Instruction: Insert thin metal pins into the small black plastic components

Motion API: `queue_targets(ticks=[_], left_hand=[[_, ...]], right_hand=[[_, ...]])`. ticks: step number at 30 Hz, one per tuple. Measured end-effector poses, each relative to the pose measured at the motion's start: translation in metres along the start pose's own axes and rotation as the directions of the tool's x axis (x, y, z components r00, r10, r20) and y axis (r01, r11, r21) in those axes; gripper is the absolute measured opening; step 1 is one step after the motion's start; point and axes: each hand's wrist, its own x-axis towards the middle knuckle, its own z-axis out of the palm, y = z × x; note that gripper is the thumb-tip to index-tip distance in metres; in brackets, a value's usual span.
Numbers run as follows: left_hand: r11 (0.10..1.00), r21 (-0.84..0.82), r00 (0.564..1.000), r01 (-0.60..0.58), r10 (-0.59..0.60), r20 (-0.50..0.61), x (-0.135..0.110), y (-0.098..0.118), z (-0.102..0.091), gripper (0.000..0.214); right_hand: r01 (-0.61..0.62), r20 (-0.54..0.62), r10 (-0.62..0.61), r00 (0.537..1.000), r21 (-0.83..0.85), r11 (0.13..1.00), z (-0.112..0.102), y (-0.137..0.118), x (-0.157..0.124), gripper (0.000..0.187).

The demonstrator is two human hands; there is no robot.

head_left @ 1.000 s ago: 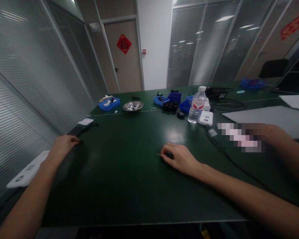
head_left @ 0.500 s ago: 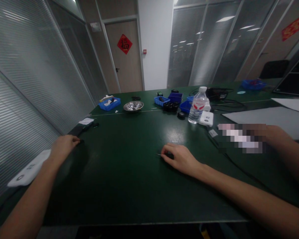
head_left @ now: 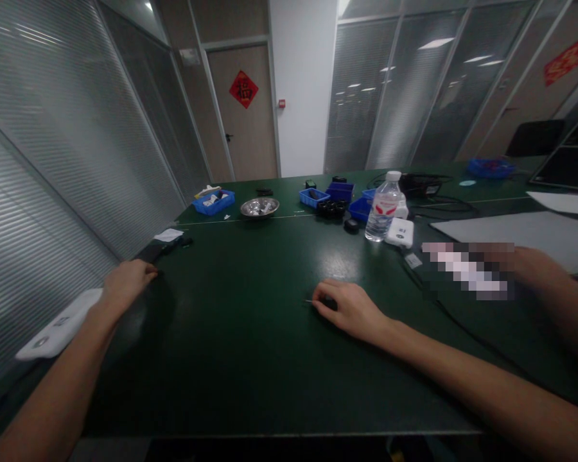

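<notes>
At the left side of the green table my left hand (head_left: 131, 280) rests with its fingertips pinched together. A small dark bit shows at the fingertips, too small to name, and black items (head_left: 173, 245) lie just beyond. My right hand (head_left: 344, 307) lies on the table right of the middle, fingers curled and thumb against the forefinger. From its fingertips a thin metal pin-like tip (head_left: 309, 301) points left; the rest of that piece is hidden in the hand. Beside my left forearm lies a flat white device (head_left: 58, 327).
Toward the back stand a metal bowl (head_left: 260, 207), a blue basket (head_left: 214, 201), blue trays (head_left: 340, 191) and a water bottle (head_left: 384, 208). A white box (head_left: 399, 232) with a black cable sits beside the bottle. Another person's hand (head_left: 534, 266) is at the right, by a pixelated patch.
The view has tilted slightly, so everything sits a little lower in the picture. Both hands keep nearly the same place and grip on the table.
</notes>
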Motion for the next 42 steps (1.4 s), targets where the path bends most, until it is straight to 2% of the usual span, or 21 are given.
queue_targets(ticks=[5,10,13,15,17,18,19,20,22,23,24,26,28,32,42], left_hand=[[0.995,0.090,0.998,0.029,-0.034,0.061,0.000,-0.003,0.002,0.028],[0.994,0.100,0.997,0.046,-0.052,0.053,-0.001,-0.004,0.004,0.029],[0.999,0.037,0.995,0.023,-0.026,0.093,0.002,0.009,0.001,0.029],[0.999,-0.042,0.990,-0.032,0.037,0.136,-0.001,0.035,0.000,0.028],[0.979,-0.151,0.973,-0.138,0.163,0.163,-0.011,0.078,0.003,0.026],[0.926,-0.301,0.936,-0.227,0.293,0.196,-0.019,0.105,0.007,0.026],[0.840,-0.449,0.881,-0.303,0.427,0.204,-0.029,0.134,0.013,0.027],[0.790,-0.508,0.840,-0.343,0.500,0.209,-0.040,0.163,0.019,0.026],[0.717,-0.572,0.779,-0.398,0.593,0.202,-0.063,0.216,0.032,0.025],[0.664,-0.610,0.752,-0.432,0.638,0.162,-0.073,0.237,0.038,0.026],[0.622,-0.641,0.740,-0.450,0.661,0.122,-0.081,0.253,0.043,0.026],[0.566,-0.696,0.746,-0.441,0.663,0.066,-0.091,0.271,0.047,0.031],[0.547,-0.715,0.750,-0.435,0.659,0.047,-0.094,0.273,0.047,0.033],[0.528,-0.697,0.706,-0.485,0.706,0.043,-0.091,0.264,0.045,0.023],[0.339,-0.788,0.662,-0.514,0.741,-0.113,-0.102,0.262,0.049,0.020]], right_hand=[[-0.001,-0.004,0.001,1.000,-0.006,1.000,0.001,0.001,0.000,0.013],[-0.015,0.005,0.015,1.000,-0.007,1.000,-0.001,-0.001,0.000,0.012],[-0.016,0.008,0.016,1.000,-0.002,1.000,-0.002,-0.002,0.001,0.013],[-0.008,0.007,0.008,1.000,-0.002,1.000,-0.002,-0.004,0.001,0.013],[0.012,-0.001,-0.012,1.000,0.006,1.000,-0.001,-0.005,0.002,0.013],[0.026,-0.008,-0.026,1.000,0.014,1.000,0.000,-0.006,0.002,0.013],[0.045,-0.013,-0.045,0.999,0.027,0.999,0.001,-0.007,0.002,0.013],[0.067,-0.019,-0.066,0.998,0.043,0.997,0.002,-0.009,0.002,0.012],[0.105,-0.022,-0.103,0.994,0.069,0.992,0.004,-0.012,0.002,0.011],[0.116,-0.020,-0.115,0.993,0.072,0.991,0.006,-0.013,0.002,0.010],[0.124,-0.014,-0.123,0.992,0.070,0.990,0.006,-0.014,0.002,0.010],[0.127,-0.001,-0.127,0.992,0.056,0.990,0.008,-0.015,0.001,0.010],[0.120,0.010,-0.121,0.993,0.047,0.992,0.009,-0.015,0.001,0.010],[0.085,-0.007,-0.085,0.996,0.044,0.995,0.009,-0.013,0.002,0.009],[0.115,-0.044,-0.110,0.993,0.152,0.982,0.007,-0.018,0.000,0.008]])
